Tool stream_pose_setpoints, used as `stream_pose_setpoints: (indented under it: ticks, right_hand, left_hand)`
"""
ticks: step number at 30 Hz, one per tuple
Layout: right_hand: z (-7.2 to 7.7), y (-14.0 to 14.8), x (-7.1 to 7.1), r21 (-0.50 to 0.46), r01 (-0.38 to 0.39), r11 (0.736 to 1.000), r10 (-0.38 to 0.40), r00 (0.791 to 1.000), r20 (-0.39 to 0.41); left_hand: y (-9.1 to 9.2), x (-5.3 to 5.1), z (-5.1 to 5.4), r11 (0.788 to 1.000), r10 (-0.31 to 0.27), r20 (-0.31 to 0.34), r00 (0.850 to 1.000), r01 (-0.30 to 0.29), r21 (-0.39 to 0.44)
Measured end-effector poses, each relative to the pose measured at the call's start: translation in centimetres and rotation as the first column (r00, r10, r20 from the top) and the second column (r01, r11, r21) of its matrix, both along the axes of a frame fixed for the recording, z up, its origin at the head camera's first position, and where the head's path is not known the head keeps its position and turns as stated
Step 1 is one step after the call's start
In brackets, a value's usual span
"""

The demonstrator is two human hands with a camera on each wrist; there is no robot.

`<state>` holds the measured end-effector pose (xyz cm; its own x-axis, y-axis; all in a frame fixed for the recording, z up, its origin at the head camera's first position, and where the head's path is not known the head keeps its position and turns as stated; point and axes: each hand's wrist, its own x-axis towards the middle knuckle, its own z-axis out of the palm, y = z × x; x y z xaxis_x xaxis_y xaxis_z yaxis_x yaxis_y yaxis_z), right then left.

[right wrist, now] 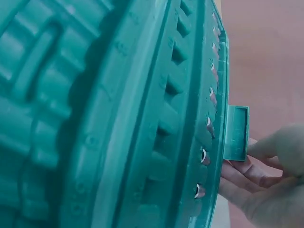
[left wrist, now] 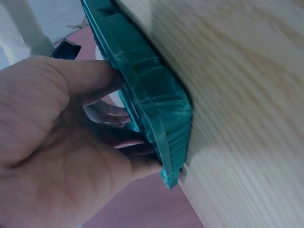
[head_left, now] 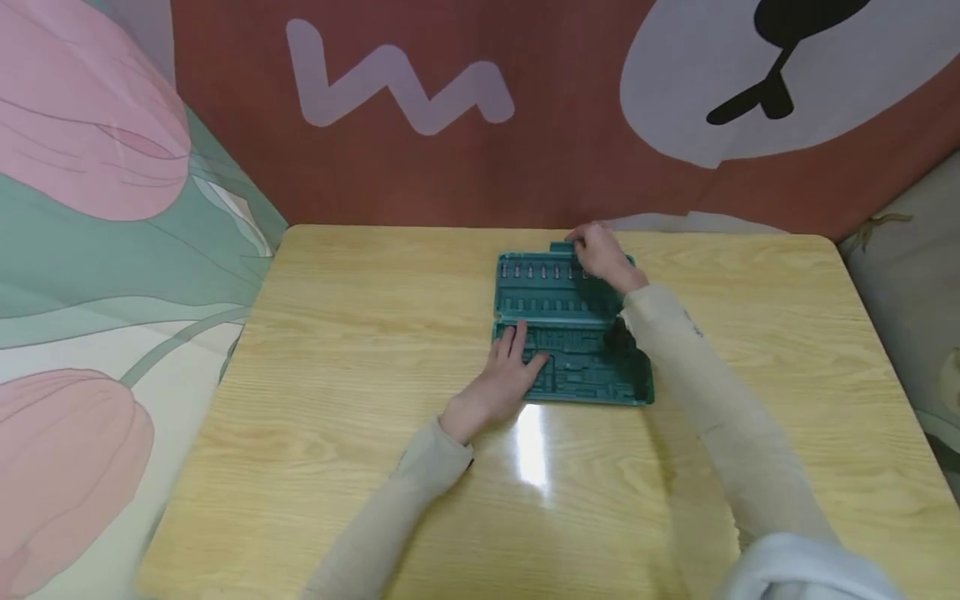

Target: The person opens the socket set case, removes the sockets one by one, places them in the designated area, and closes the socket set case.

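A teal plastic tool case (head_left: 562, 367) lies unfolded on the table, its moulded slots facing up. Small metal pieces (right wrist: 212, 95), apparently sockets or bits, sit in a row along the lid (right wrist: 190, 118). My left hand (head_left: 506, 382) rests on the left side of the near half with its fingers spread; the left wrist view shows the thumb (left wrist: 90, 76) over the case's rim. At the lid's far edge, my right hand (head_left: 602, 254) holds the latch tab (right wrist: 236, 133), the thumb at its end and the fingers behind the lid.
The case stands on a light wood table (head_left: 337, 333), close to its back edge. A printed cloth (head_left: 450, 183) hangs directly behind. Patterned fabric (head_left: 75, 292) borders the left side, and a grey cover (head_left: 915, 275) is at the right.
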<state>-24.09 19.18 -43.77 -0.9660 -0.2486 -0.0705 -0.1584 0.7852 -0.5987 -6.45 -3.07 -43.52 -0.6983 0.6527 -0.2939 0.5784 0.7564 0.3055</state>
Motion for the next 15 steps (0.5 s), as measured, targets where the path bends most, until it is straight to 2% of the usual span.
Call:
stream_pose_setpoints:
  ticks: [4,7,10,12,15]
  right_hand:
    - [-0.1,0.5,0.0,-0.016,-0.016,1.000,0.016,1.000,0.027]
    - [-0.2,0.9,0.0,-0.069,-0.012,0.998,0.013,1.000,0.012]
    - [0.2,1.3,0.2,-0.140,-0.003,0.990,0.008,0.999,0.034]
    - [0.8,1.4,0.7,-0.169,0.011,0.985,0.001,0.997,0.076]
    - [1.9,1.4,2.3,-0.176,-0.002,0.984,0.019,0.995,0.096]
  left_hand:
    - [0.2,0.3,0.4,1.000,0.015,0.036,0.999,-0.015,0.008]
    - [0.3,0.4,0.6,0.999,0.027,0.035,0.999,-0.028,0.030]
    - [0.3,0.5,0.7,0.998,0.041,0.039,0.998,-0.043,0.040]
    - [0.3,0.4,0.8,0.998,0.047,0.044,0.998,-0.048,0.032]
    - [0.0,0.1,1.0,0.999,0.040,0.056,0.998,-0.041,0.017]
